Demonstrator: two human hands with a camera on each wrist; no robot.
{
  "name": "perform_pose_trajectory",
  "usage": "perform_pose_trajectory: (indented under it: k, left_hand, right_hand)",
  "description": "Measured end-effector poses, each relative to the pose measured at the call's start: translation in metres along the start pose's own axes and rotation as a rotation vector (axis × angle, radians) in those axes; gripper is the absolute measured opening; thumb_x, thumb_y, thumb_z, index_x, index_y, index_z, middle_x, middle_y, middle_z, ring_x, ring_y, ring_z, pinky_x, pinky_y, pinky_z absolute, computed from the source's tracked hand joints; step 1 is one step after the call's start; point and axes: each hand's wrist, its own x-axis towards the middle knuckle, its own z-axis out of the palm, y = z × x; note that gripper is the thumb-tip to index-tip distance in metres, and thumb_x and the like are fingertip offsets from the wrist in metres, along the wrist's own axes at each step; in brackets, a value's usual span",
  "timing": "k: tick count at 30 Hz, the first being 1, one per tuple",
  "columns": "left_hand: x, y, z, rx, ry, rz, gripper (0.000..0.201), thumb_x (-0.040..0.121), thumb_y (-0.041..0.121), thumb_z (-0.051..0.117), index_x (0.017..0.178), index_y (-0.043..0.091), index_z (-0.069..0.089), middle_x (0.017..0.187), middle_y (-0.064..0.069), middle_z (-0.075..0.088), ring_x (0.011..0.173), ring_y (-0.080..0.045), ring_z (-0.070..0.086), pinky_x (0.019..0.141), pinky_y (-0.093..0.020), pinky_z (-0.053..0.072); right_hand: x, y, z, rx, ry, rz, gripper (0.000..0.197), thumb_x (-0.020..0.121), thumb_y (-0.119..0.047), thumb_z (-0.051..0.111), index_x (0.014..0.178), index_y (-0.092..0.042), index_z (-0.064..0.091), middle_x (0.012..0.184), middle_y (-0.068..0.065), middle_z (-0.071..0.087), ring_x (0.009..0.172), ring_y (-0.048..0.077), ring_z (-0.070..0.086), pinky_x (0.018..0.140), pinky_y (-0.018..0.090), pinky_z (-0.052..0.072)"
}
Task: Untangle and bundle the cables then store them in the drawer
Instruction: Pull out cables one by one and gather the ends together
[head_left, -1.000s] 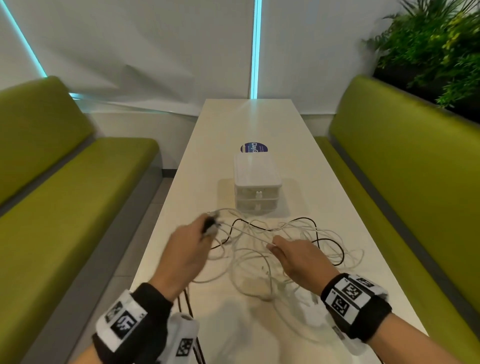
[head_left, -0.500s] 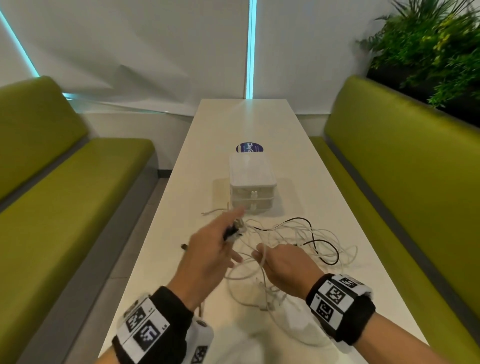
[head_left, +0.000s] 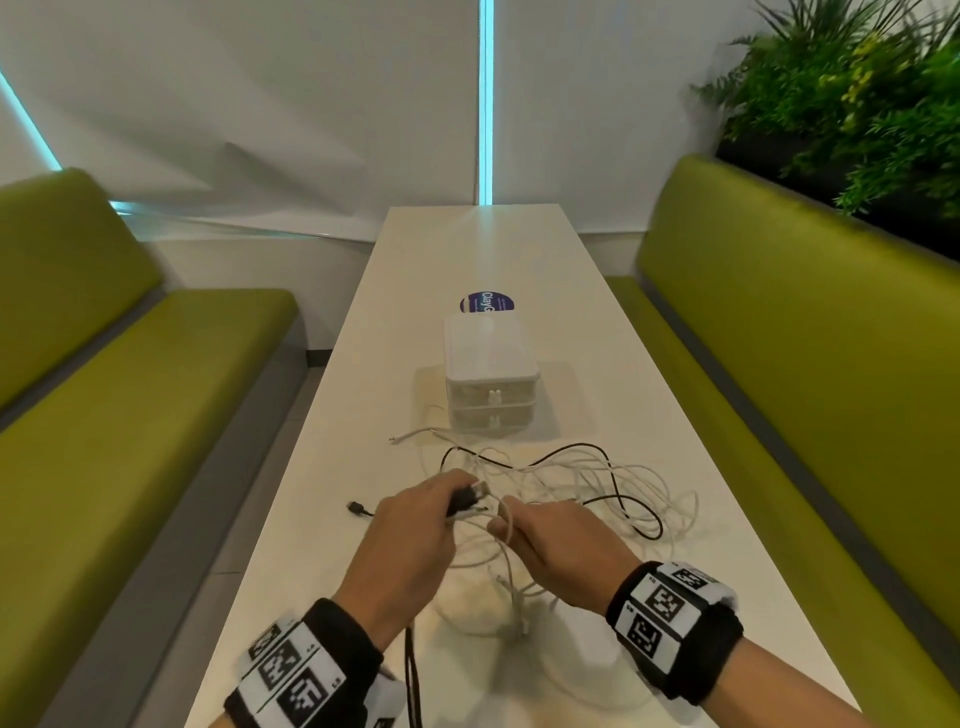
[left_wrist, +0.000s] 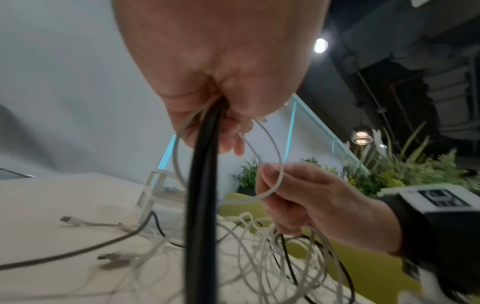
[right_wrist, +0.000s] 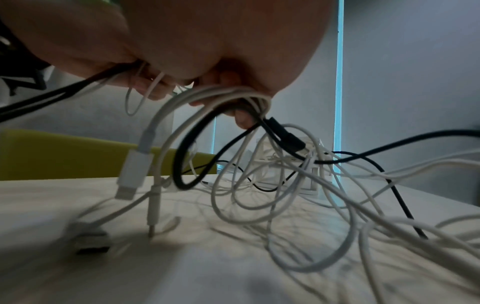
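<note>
A tangle of white cables (head_left: 613, 478) and a thin black cable (head_left: 641, 522) lies on the white table (head_left: 363, 415) before a small white two-drawer box (head_left: 491, 384), both drawers closed. My left hand (head_left: 415, 530) grips a thick black cable (left_wrist: 201, 205) with its plug (head_left: 467, 496) poking out, plus a white strand. My right hand (head_left: 550, 545) pinches a white loop (left_wrist: 270, 185) and holds a bunch of white and black cables (right_wrist: 233, 96) lifted off the table.
Green benches (head_left: 130, 415) run along both sides of the table, with plants (head_left: 857, 93) behind the right one. A round blue sticker (head_left: 485, 303) lies beyond the drawer box. Loose plugs rest on the table: a black one (head_left: 356, 506) and a white one (head_left: 397, 439).
My left hand carried the black plug right, toward the right hand, and both hands drew close over the tangle. A black plug now lies free at the left.
</note>
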Motion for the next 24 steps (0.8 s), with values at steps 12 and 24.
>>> perform_pose_trajectory:
  k: [12,24]
  left_hand:
    - [-0.001,-0.028,-0.028,-0.019,0.238,-0.179,0.037,0.09,-0.004,0.05,0.107,0.026,0.064,0.079,0.012,0.062,0.055,-0.003,0.048,0.048,-0.013,0.034]
    - [0.013,0.019,0.016,0.284,-0.239,0.035,0.059,0.098,0.014,0.04,0.15,0.03,0.017,0.135,0.005,0.046,0.114,-0.018,0.051,0.088,-0.024,0.037]
  right_hand:
    - [0.008,0.016,-0.001,0.029,-0.086,0.144,0.029,0.103,-0.043,0.023,0.086,-0.022,0.033,0.075,-0.005,0.046,0.069,0.018,0.042,0.067,0.037,0.039]
    - [0.012,-0.002,0.001,0.143,0.053,0.092,0.024,0.092,-0.021,0.043,0.104,-0.022,0.063,0.091,0.001,0.069,0.078,0.018,0.062,0.069,0.033,0.052]
